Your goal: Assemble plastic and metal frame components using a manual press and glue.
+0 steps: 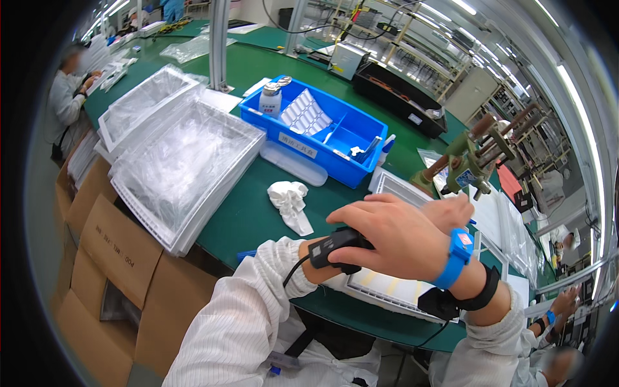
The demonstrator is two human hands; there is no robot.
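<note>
My forearms cross over the green work table. My right hand [396, 238] reaches over my left wrist, thumb and fingers closed around a black device [336, 250] strapped there. A blue band [456, 258] and a black strap circle my right wrist. Beyond it, my left hand [446, 214] is partly covered; its visible fingers look curled, and anything in them is hidden. Under my arms lies a white-framed tray [387, 288] with pale yellow strips, partly hidden. A crumpled white cloth [288, 205] lies left of my hands.
A blue divided bin [351, 171] holds bottles and a white sheet. Film-covered white trays [187, 168] are stacked at left above cardboard boxes [119, 248]. A green hand press [467, 158] stands at right, a black bin [400, 97] behind. People sit at far left and lower right.
</note>
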